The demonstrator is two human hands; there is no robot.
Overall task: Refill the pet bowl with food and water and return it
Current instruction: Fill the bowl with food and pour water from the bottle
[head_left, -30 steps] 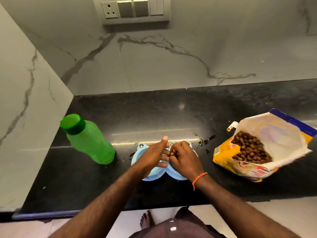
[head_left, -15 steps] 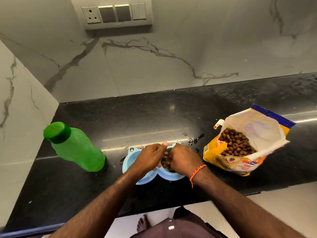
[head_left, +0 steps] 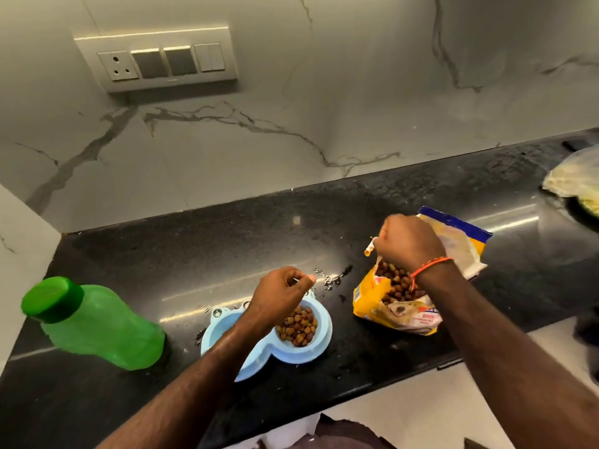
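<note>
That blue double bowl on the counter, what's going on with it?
A person is filling the blue pet bowl on the black counter. Its right cup holds kibble; the left cup is mostly hidden by the forearm. The left hand hovers curled over the bowl, while the right hand is fisted at the mouth of the open yellow food bag. A capped green bottle stands to the left, not yet used.

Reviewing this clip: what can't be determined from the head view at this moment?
- Left bowl compartment: the left forearm covers most of it, so water or none is unclear.
- Left hand: curled over the bowl's far rim; what it pinches is hidden.
- Right hand: fist at the bag mouth; kibble inside it cannot be seen.
- Bottle: tinted green, level unreadable.
- Plastic bag: cut off by the right edge, blurred.
</note>
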